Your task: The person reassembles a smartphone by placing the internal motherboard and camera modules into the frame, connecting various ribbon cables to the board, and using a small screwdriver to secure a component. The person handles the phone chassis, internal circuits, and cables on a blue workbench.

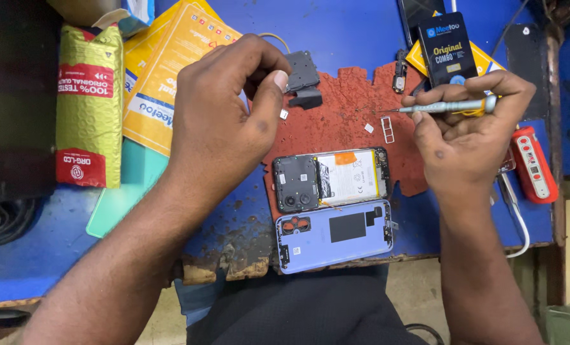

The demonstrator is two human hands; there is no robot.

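An opened phone [331, 180] lies on a worn red mat [349, 108], its battery and dark camera plate showing. Its lilac back cover [334, 234] lies inside-up just below it, at the table's front edge. My right hand [467, 131] grips a silver screwdriver [448, 107] with its tip pointing left, above a small SIM tray [387, 129]. My left hand [224, 118] hovers left of the phone with fingers curled, thumb and fingertips close to a black plastic cover part [303, 76]. Whether it pinches a tiny piece I cannot tell.
Yellow packets [163, 70] and a green-and-red foil pouch [89, 102] lie at the left. A black box [448, 51] stands behind my right hand, a red tool [533, 163] and a white cable [518, 220] at the right. The blue table [42, 255] has a chipped front edge.
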